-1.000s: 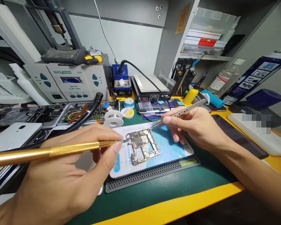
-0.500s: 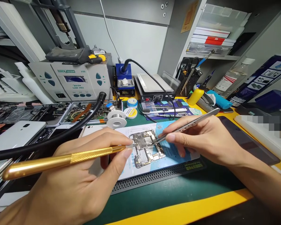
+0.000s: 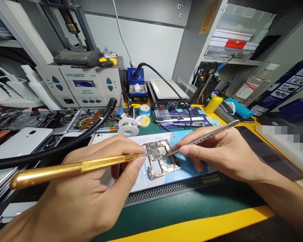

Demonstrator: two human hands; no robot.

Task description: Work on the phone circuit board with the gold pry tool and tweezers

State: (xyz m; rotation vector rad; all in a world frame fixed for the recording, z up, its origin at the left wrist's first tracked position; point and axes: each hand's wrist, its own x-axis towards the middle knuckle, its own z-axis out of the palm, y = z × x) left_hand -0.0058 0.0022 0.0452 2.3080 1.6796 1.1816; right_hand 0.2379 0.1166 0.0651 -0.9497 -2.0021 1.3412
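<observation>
My left hand (image 3: pixel 91 188) grips a gold-handled knife tool (image 3: pixel 65 169) like a pen; its small blade tip touches the left edge of a bare phone circuit board (image 3: pixel 160 158). The board lies on a white and blue card (image 3: pixel 189 164) set on a dark perforated strip (image 3: pixel 164 190). My right hand (image 3: pixel 217 153) pinches steel tweezers (image 3: pixel 204 137), whose tips rest on the middle of the board.
A grey hot-air station (image 3: pixel 83 85), a blue soldering station (image 3: pixel 136 85) and a heating plate (image 3: pixel 166 92) line the back. A black hose (image 3: pixel 65 143) crosses left. Parts trays (image 3: pixel 91 121), solder spool (image 3: pixel 127 127), flux tins (image 3: pixel 142 121), tool holder (image 3: pixel 204 84), bottle (image 3: pixel 252 84), dark phone (image 3: pixel 270 153).
The tweezers' tips came down from the board's upper right corner onto its middle. The knife tip closed in to touch the board's left edge. The view shifted, so everything sits slightly lower and right.
</observation>
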